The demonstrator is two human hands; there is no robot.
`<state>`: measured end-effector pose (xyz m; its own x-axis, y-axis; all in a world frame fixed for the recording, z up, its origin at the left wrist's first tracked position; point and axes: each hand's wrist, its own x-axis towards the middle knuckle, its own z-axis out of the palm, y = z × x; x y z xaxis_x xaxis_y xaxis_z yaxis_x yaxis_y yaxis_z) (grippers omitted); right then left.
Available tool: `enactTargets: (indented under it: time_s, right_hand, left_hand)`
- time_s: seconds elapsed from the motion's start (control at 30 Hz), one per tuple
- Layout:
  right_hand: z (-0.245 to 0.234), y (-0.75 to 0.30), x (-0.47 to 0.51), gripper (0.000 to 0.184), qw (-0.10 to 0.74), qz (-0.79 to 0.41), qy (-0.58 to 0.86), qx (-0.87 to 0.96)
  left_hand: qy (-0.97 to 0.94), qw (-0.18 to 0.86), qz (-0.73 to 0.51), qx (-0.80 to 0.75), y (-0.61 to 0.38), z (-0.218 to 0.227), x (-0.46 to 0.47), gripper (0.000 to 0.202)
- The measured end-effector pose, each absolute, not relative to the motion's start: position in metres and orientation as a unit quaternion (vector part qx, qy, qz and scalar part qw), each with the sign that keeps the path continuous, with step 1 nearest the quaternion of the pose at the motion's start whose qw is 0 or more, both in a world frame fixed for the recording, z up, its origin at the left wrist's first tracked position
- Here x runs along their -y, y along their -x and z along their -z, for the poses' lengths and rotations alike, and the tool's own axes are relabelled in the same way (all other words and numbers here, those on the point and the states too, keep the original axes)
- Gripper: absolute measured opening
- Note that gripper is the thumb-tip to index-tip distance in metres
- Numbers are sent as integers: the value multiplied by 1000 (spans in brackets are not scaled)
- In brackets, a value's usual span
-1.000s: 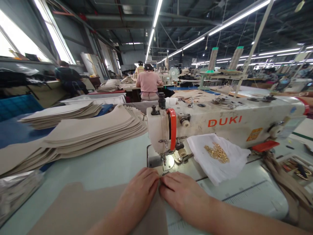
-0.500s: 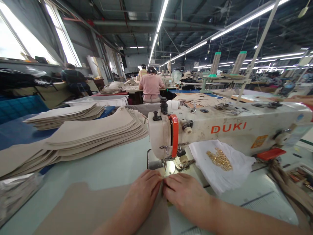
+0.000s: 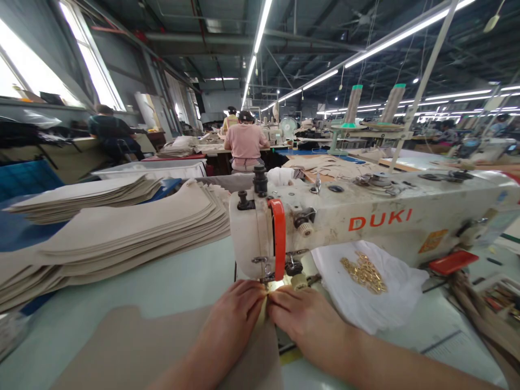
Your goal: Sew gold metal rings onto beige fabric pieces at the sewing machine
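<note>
A beige fabric piece lies on the pale table in front of the white DUKI sewing machine. My left hand rests on the fabric with fingers curled, pinching its edge just below the needle. My right hand meets it fingertip to fingertip, pressing the same edge right under the presser foot. The fabric edge between the fingertips is mostly hidden by both hands.
Tall stacks of beige cut pieces fill the table's left side. A white cloth with gold metal rings lies right of the needle. Beige straps hang at far right. A person in a pink shirt sits ahead, back turned.
Both hands have slid forward with the fabric edge, from just short of the needle plate to directly under the presser foot. The view has shifted closer to the machine.
</note>
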<state>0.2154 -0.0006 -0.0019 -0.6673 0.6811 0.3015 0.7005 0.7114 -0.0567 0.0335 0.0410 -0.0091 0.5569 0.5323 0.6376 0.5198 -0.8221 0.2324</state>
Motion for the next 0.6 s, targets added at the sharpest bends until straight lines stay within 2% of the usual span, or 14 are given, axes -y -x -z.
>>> enactTargets:
  time_s: [0.6]
  right_hand:
    - [1,-214,-3,10,157,29,383,910]
  left_hand:
    - [-881,11,-359,-308,-34,7,-44,25]
